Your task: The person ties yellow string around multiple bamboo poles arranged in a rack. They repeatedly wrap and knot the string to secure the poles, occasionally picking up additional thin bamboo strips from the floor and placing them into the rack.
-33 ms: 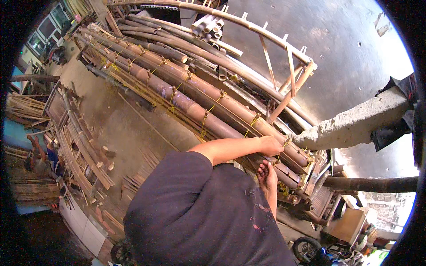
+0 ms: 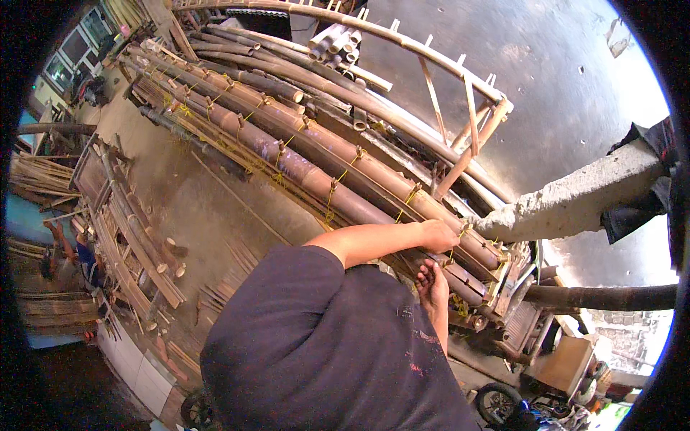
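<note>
Near the right end of the long bamboo poles (image 2: 363,207), which run diagonally beside the floor (image 2: 183,208): left hand (image 2: 440,235) curled on top, right hand (image 2: 433,287) half-curled alongside, can't tell if either grips. Concrete beam (image 2: 568,192) farther right.

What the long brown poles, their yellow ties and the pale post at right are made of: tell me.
Long brown poles: likely bamboo, smooth with a slight sheen, by their round stems; stained or natural, I can't tell.
Yellow ties: perhaps plastic twine, judging by thin, bright strands; dyed fibre is possible.
Pale post: probably bare concrete, matte, with rough, ragged edges.
</note>
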Demonstrator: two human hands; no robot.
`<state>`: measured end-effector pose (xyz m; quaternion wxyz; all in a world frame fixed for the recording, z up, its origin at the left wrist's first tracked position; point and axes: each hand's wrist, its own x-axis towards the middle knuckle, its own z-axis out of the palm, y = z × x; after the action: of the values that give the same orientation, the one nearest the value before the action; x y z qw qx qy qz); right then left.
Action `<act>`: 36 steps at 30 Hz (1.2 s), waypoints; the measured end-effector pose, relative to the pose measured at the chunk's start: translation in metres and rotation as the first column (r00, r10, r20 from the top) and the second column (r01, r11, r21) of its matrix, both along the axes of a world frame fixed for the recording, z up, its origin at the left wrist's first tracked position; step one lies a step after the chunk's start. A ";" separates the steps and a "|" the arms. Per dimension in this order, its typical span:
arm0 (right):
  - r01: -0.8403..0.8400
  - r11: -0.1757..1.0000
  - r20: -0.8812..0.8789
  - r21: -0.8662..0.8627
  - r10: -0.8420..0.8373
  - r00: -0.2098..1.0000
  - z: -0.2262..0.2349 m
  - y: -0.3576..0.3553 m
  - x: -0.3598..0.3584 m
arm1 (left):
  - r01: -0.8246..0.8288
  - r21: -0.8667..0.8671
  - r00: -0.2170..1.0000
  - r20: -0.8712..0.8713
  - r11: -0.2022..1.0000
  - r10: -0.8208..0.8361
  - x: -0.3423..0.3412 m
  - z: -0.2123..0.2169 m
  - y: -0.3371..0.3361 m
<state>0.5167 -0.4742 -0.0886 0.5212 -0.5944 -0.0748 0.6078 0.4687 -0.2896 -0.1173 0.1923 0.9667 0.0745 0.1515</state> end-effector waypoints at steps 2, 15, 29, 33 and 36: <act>0.007 1.000 -0.005 0.006 -0.007 1.000 0.001 0.004 -0.004 | -0.003 0.025 1.000 0.004 1.000 0.003 0.001 0.002 0.005; 0.040 0.998 0.195 0.057 -0.050 0.979 -0.008 -0.003 -0.013 | -0.418 -0.382 0.850 0.156 0.824 0.504 -0.149 0.100 0.082; -0.341 0.920 0.924 0.194 -0.056 0.378 0.042 0.084 -0.081 | -0.742 0.140 0.623 -0.217 0.655 0.752 -0.482 0.022 0.222; -0.512 0.859 0.982 -0.019 -0.079 -0.169 0.068 0.141 -0.064 | -0.719 0.295 0.625 -0.122 0.630 0.771 -0.467 0.049 0.219; -0.511 0.767 0.904 -0.388 0.211 -0.371 0.057 0.154 -0.046 | -0.626 0.189 0.759 -0.076 0.757 0.646 -0.475 0.028 0.246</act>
<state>0.4707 -0.3200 -0.0315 0.0909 -0.7146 -0.6921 0.0465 -0.0063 -0.0439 -0.0893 0.0495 0.9033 0.4001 0.1466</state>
